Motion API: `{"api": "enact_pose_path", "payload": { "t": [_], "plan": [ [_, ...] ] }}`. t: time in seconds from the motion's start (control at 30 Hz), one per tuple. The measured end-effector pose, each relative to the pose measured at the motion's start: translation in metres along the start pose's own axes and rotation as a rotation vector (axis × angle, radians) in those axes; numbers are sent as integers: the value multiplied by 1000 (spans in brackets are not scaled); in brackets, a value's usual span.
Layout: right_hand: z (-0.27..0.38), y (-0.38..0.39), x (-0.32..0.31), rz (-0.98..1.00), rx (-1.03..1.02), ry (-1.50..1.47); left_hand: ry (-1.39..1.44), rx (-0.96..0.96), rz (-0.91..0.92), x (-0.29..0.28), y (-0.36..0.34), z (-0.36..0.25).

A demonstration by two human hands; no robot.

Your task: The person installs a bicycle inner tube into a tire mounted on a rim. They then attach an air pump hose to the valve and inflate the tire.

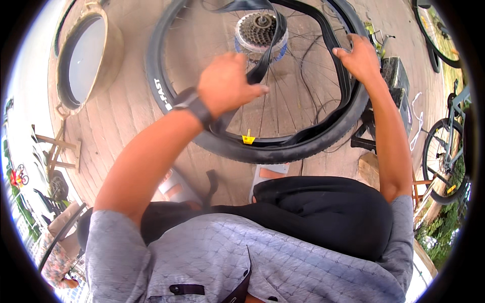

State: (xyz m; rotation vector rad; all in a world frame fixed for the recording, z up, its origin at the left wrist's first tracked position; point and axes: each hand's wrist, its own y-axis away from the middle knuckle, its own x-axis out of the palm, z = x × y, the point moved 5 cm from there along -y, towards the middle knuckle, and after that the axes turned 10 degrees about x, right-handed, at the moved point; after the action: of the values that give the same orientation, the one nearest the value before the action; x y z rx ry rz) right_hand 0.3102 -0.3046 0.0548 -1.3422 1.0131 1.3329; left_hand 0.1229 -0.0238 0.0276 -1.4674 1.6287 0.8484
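Observation:
A bicycle wheel with a black tire (283, 154) lies flat before me, its sprocket cassette (256, 31) facing up. A limp black inner tube (342, 76) loops inside the rim, partly out of the tire and crossing over the spokes. My left hand (225, 85), blurred by motion, is closed around a stretch of that tube left of the wheel's middle. On the right, my right hand (359, 58) grips the tire's edge, thumb on the inner side; its fingertips are partly hidden. A yellow tag (248, 137) sits at the near inside edge of the tire.
At the left stands a round basin (112, 48) of cloudy water on the brick paving. A black box (396, 74) lies right of the wheel. Farther right is a parked bicycle (444, 151). My sandals (262, 174) are close to the tire. Another person (58, 255) is at lower left.

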Motion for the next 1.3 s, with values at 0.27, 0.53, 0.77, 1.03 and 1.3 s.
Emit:
{"api": "enact_pose_path", "payload": {
  "t": [0.27,0.53,0.77,1.03,1.3],
  "plan": [
    [8,-32,39,204,11,-72,282,-140,202,13,-30,-15],
    [-83,-40,-10,6,360,93,355,-576,-281,-107,40,78],
    [8,41,-16,-26,-20,-172,205,-423,-257,-91,87,105],
    [104,152,-25,679,-538,-596,98,468,364,-46,106,-16],
    [77,170,-41,587,-574,-329,-81,407,311,-26,125,-18]
  ]
}}
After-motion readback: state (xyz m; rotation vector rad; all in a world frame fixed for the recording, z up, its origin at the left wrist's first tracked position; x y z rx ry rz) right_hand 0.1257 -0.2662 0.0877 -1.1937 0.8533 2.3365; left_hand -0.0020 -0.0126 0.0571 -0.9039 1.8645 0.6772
